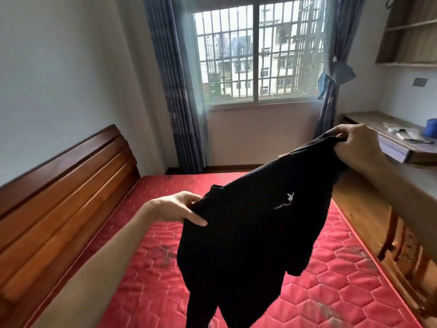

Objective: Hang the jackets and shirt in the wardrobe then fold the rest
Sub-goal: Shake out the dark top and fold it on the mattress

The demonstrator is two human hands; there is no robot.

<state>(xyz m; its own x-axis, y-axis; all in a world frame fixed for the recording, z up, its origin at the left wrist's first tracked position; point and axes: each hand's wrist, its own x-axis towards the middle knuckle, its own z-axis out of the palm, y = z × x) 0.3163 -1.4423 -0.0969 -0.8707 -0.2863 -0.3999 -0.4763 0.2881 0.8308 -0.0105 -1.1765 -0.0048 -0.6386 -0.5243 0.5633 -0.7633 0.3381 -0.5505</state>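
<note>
Head view, from the left side to the right. At the far left stands a brown wooden headboard (66,185) against the white wall. Next to it the left hand (179,209) reaches forward over the bed. Its thumb lies on the front of a black garment (248,233) and its fingers go behind the cloth, so it pinches one edge of it.

The garment is in the air above the red quilted mattress (331,292) and does not lie on it. It is stretched between the two hands on a slope, lower at the left and higher at the right. A small white logo (290,196) is on its front, and its lower part hangs down toward the bottom edge of the picture.

Behind it, at the far wall, is a window (257,55) with bars, and blue curtains (175,91) hang on both sides.

At the right the right hand (357,147) is raised, its fingers curled tightly round the bunched upper edge of the garment. Behind this hand a wooden desk (383,124) stands at the wall, with a blue object (431,129) and some small things on it which I cannot identify. Above the desk is a wooden shelf (409,31).
</note>
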